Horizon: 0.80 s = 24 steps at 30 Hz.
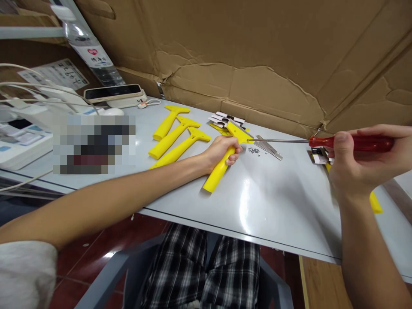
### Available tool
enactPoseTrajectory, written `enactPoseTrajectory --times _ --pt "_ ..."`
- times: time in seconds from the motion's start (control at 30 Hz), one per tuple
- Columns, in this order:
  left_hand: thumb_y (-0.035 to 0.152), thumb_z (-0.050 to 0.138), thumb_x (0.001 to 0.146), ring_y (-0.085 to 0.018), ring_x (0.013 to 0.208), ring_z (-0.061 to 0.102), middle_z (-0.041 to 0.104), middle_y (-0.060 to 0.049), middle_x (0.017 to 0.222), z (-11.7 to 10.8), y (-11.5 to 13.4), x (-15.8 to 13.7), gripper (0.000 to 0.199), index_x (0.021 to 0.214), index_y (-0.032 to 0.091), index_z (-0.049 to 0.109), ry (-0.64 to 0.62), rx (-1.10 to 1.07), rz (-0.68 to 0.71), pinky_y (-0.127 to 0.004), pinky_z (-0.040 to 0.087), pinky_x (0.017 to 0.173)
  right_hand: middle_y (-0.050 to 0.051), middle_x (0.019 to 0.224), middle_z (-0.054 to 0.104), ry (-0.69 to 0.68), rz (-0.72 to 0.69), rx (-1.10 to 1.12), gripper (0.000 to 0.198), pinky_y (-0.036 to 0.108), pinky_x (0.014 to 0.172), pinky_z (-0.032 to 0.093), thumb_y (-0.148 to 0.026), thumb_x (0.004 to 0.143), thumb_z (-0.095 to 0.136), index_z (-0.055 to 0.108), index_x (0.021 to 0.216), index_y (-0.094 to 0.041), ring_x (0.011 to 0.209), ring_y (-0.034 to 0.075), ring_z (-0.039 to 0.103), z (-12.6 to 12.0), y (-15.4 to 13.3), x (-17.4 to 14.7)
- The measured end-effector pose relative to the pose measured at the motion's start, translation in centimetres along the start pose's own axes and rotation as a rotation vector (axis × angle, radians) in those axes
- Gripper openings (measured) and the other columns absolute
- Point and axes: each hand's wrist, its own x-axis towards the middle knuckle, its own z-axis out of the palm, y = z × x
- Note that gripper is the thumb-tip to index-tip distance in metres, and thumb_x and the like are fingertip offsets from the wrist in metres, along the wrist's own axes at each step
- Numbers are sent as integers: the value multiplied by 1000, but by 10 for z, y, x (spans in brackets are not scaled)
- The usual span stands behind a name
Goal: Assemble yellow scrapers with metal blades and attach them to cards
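My left hand (223,152) is wrapped round the neck of a yellow scraper (219,171), whose handle end points toward me. A metal blade edge shows along the scraper's head. In my right hand (357,167) is a screwdriver (354,143) with a red see-through handle. Its long shaft lies level, and the tip meets the scraper's head. Small screws (254,150) lie in a loose pile just right of that head. Thin metal blades (268,148) rest beside them. Several yellow scraper handles (175,136) lie to the left of my left hand.
Behind the scraper sit white-and-black blade holders (227,118). More scraper parts (375,202) lie partly behind my right hand. At left are a water bottle (92,51), a phone (112,91), a charger with cables and a blurred patch. Cardboard (241,43) walls the table's back.
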Motion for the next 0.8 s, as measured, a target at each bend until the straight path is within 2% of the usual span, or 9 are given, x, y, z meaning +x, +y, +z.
enactPoseTrajectory --times 0.17,0.27,0.37,0.57,0.67,0.8 --pt "15 62 67 -5 41 39 55 -1 62 -1 0 1 12 65 17 51 4 6 -7 -19 24 34 1 93 59 -103 29 315 35 25 51 53 -22 71 73 55 101 -17 72 13 67 6 -12 3" --pt "15 61 68 -4 41 39 53 -1 61 -1 0 1 10 63 16 52 1 12 -6 -19 24 34 1 93 59 -124 18 374 35 25 47 52 -20 71 70 53 101 -17 70 13 66 9 -14 4" --pt "13 60 68 -4 42 40 52 0 61 1 1 0 10 63 16 52 18 -3 -16 -19 24 34 0 90 58 -170 22 342 35 29 49 55 -23 72 71 52 100 -19 69 16 68 7 -11 5" --pt "11 59 69 -5 41 40 53 -1 61 5 3 -2 9 64 15 53 24 4 -4 -20 25 34 1 92 56 -120 42 314 32 37 63 58 -34 71 74 55 94 -22 80 19 70 6 -15 8" --pt "10 59 69 -5 41 39 51 0 59 6 4 -3 11 64 16 52 44 -10 -19 -20 25 34 2 94 59 -131 75 252 30 32 56 56 -33 75 75 61 99 -22 75 19 71 5 -14 6" --pt "11 60 69 -4 40 39 55 -1 62 6 4 -3 11 65 16 51 42 -28 -15 -20 24 34 1 89 61 -88 -13 101 41 24 46 46 -38 72 80 67 106 -19 63 15 68 2 1 2"
